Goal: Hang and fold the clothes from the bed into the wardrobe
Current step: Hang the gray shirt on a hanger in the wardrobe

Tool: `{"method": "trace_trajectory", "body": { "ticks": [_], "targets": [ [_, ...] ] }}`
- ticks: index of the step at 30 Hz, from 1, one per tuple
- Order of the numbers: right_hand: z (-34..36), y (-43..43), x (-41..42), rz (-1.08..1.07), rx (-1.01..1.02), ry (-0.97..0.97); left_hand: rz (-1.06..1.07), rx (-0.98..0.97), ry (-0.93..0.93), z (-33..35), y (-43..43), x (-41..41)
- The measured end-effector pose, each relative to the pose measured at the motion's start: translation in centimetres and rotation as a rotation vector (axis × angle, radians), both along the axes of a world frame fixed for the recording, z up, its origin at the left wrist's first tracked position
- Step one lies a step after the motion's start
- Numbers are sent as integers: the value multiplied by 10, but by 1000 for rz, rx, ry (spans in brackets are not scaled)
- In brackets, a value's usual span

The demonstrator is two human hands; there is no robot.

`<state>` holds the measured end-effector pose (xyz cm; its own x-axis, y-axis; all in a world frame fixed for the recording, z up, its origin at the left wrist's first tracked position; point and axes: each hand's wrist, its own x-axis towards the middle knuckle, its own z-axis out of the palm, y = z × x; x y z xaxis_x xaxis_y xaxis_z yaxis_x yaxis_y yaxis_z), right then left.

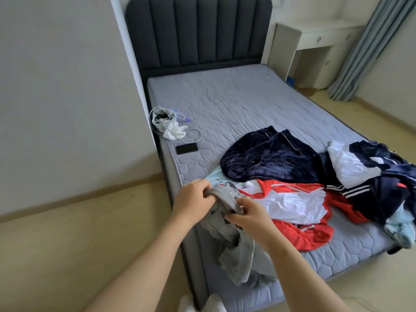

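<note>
Early stage, I'd judge: nearly the whole pile is unsorted on the bed (236, 104), no wardrobe in sight. A dark navy garment (270, 158), a red and white jacket (292, 203), a navy and white piece (371, 172) and something pale blue (403, 228) all lie crumpled near the foot end. Nothing visibly hung or folded.

The person works on one grey garment (238, 251). Left hand (193, 199) grips a bunched upper part, fingers curled round the cloth. Right hand (249, 213) pinches the fabric just beside it, fingertips closed on a fold. The rest of the grey garment hangs between and below the hands, draping over the mattress edge.

A phone (186, 148) and a small bag with a cable (166, 122) sit well apart, nearer the headboard (202, 32).
</note>
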<state>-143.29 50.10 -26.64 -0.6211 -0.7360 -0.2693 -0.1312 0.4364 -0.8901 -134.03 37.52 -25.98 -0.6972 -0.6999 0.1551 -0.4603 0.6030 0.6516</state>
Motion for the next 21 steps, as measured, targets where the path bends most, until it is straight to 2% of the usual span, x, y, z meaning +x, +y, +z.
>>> {"method": "trace_trajectory", "body": {
  "ticks": [3, 6, 9, 13, 16, 21],
  "targets": [
    [-8, 1, 2, -4, 49, 199, 162, -50, 73, 12, 9, 17],
    [-12, 4, 8, 28, 76, 310, 404, 14, 204, 18, 15, 43],
    [-8, -5, 24, 68, -18, 289, 562, 59, 225, 25, 18, 77],
    [3, -30, 68, 248, -99, 300, 822, 76, 195, 32, 23, 144],
    [10, -51, 108, 371, -187, 221, 988, 12, 174, 39, 29, 199],
    [28, -83, 186, 554, -309, 124, 1139, -82, 220, 55, 39, 287]
  ]
}}
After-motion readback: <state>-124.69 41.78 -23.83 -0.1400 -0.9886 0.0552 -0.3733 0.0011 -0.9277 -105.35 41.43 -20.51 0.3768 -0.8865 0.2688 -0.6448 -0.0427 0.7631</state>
